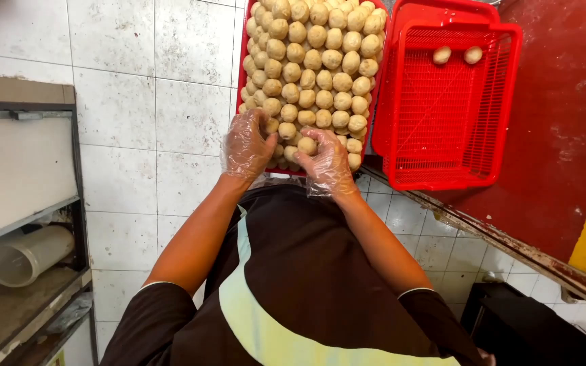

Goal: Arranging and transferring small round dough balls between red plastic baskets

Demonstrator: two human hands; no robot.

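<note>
A red tray (241, 61) is packed with several pale round dough balls (313, 61). My left hand (245, 146), in a clear plastic glove, rests on the balls at the tray's near left corner, fingers curled over them. Also gloved, my right hand (327, 163) grips one dough ball (307, 145) at the tray's near edge. Two more dough balls (442, 55) lie at the far end of an almost bare red mesh basket (442, 135) to the right.
The red basket sits in a second red basket on a dark red counter (564, 122) with a worn edge. A white tiled floor (130, 135) lies below. At left stands a metal shelf unit (22, 224) with a white tub.
</note>
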